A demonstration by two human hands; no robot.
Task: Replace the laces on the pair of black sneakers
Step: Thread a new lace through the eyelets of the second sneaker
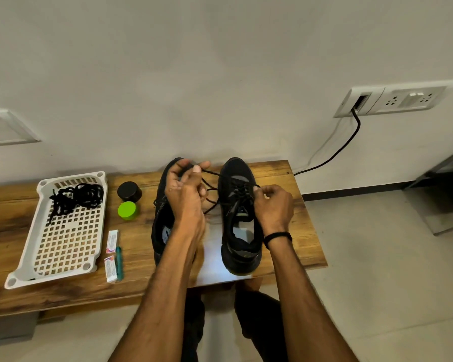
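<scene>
Two black sneakers stand side by side on the wooden bench (285, 173), toes toward the wall. The right sneaker (239, 218) has a black lace (215, 175) partly threaded through its eyelets. My left hand (186, 192) hovers over the left sneaker (160, 226) and pinches one end of that lace, pulled out to the left. My right hand (273, 207) pinches the lace's other end at the right sneaker's right eyelets. A bundle of loose black laces (76, 198) lies in the far end of a white perforated tray (63, 257).
A black round tin (129, 190) and a green round tin (127, 210) stand between the tray and the shoes. Two small packets (112, 241) and a teal tool (119, 262) lie nearer the front edge. A black cable (332, 155) runs from a wall socket (392, 99).
</scene>
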